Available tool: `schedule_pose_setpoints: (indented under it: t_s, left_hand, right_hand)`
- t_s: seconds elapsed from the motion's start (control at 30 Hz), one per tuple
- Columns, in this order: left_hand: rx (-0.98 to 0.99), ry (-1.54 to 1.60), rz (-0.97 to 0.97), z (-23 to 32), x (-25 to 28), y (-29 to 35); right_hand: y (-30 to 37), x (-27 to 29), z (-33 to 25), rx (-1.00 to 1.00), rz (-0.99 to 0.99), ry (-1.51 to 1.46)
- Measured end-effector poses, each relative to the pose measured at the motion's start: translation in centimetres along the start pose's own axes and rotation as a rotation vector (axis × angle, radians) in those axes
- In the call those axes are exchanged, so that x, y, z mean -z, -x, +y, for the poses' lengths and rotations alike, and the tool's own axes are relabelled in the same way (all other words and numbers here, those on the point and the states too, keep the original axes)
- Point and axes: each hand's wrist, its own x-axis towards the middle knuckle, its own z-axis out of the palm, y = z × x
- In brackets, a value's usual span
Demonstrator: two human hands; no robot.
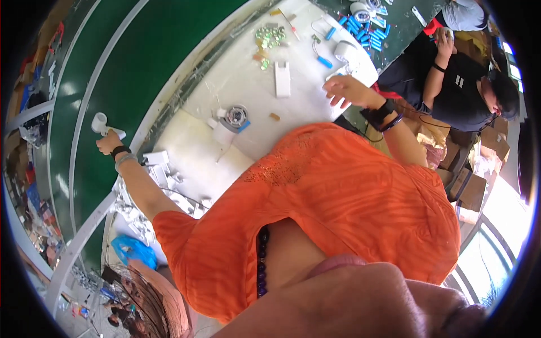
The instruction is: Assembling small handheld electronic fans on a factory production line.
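My left hand (107, 143) reaches over the green conveyor belt, fingers closed on a white device with a round head (100, 122), like a handheld fan. My right hand (349, 90) hangs above the right edge of the white-covered table (253, 84), fingers apart and nothing visible in them. Beyond it lies a white round-headed housing (345, 52). A blue battery cell (324, 61) with thin wires lies left of that. Farther left is a flat white rectangular shell (282, 79). An opened round-headed unit (234, 117) with a dark ring inside lies near the table's middle.
Small green round boards (270, 36) and a thin screwdriver (290, 25) lie at the table's far side. Several blue cells (366, 34) are heaped at the far right. White plastic parts (135, 208) pile up at the left. A co-worker in black (462, 90) sits at the right.
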Motion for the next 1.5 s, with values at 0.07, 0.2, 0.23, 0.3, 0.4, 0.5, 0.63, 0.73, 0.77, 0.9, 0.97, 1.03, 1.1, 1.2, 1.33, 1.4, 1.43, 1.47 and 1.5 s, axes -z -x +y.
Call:
schedule_pose_setpoints:
  t_s: [0.07, 0.2, 0.23, 0.3, 0.4, 0.5, 0.63, 0.73, 0.77, 0.9, 0.97, 1.03, 1.1, 1.2, 1.33, 1.4, 1.43, 1.47, 1.5]
  left_hand:
    - [-0.119, 0.029, 0.065, 0.0, 3.1, 2.6]
    - [-0.257, 0.685, -0.506, 3.3, 12.2, 10.2]
    - [-0.280, 0.756, -0.619, 3.4, 14.0, 12.0]
    - [-0.188, 1.012, -0.819, 9.9, 21.0, 20.0]
    - [-0.227, 1.070, -1.137, 13.8, 26.9, 27.9]
    - [-0.261, 1.052, -1.288, 17.3, 29.0, 34.7]
    - [-0.175, 1.044, -1.345, 20.7, 28.6, 41.6]
    - [-0.067, 1.066, -1.354, 24.1, 29.6, 45.3]
    - [-0.070, 1.055, -1.349, 25.4, 29.6, 46.3]
    - [-0.019, 1.075, -1.378, 29.6, 29.6, 49.6]
    - [-0.020, 1.055, -1.398, 31.6, 29.5, 50.6]
    - [-0.041, 1.057, -1.387, 33.5, 29.8, 51.2]
    - [-0.049, 1.053, -1.386, 35.4, 30.1, 51.9]
    - [-0.370, 1.138, -1.249, 38.5, 29.9, 52.8]
    - [-0.835, 1.081, -0.780, 45.1, 30.9, 53.7]
    - [-0.947, 1.031, -0.581, 47.2, 31.2, 54.3]
    - [-0.896, 1.164, -0.662, 47.8, 31.1, 54.7]
    - [-0.841, 1.299, -0.747, 48.0, 31.2, 54.7]
    - [-0.833, 1.260, -0.733, 47.4, 31.9, 54.3]
  right_hand:
    - [0.8, 2.9, 1.0, 0.030, 0.055, 0.176]
    - [1.3, 9.3, 2.9, 0.117, 0.465, 0.190]
    - [1.0, 11.0, 3.4, 0.162, 0.520, 0.213]
    - [0.4, 14.8, 5.7, 0.196, 0.604, 0.227]
    - [-2.3, 20.0, 7.0, 0.295, 0.767, 0.346]
    - [-3.8, 23.4, 5.7, 0.320, 1.106, 0.541]
    - [-7.1, 28.6, 5.0, 0.442, 1.252, 0.816]
    - [-8.5, 30.3, 2.3, 0.754, 1.126, 1.259]
    - [-9.5, 31.6, 2.6, 0.857, 1.011, 1.355]
    - [-12.0, 34.3, 0.5, 0.733, 0.564, 1.515]
    - [-11.2, 35.8, -0.8, 0.650, 0.448, 1.465]
    - [-9.2, 37.1, -2.0, 0.785, 0.492, 1.250]
    - [-6.7, 37.9, -3.2, 0.925, 0.530, 0.942]
    - [4.0, 34.6, -9.9, 0.854, 0.437, 0.603]
    - [3.6, 31.3, -9.5, 1.034, 0.147, -0.198]
    - [4.5, 29.3, -9.7, 0.985, 0.105, -0.404]
    - [4.5, 28.1, -9.6, 1.029, 0.032, -0.515]
    - [4.6, 26.9, -9.6, 1.067, -0.037, -0.626]
    - [5.0, 25.4, -9.8, 1.060, -0.064, -0.616]
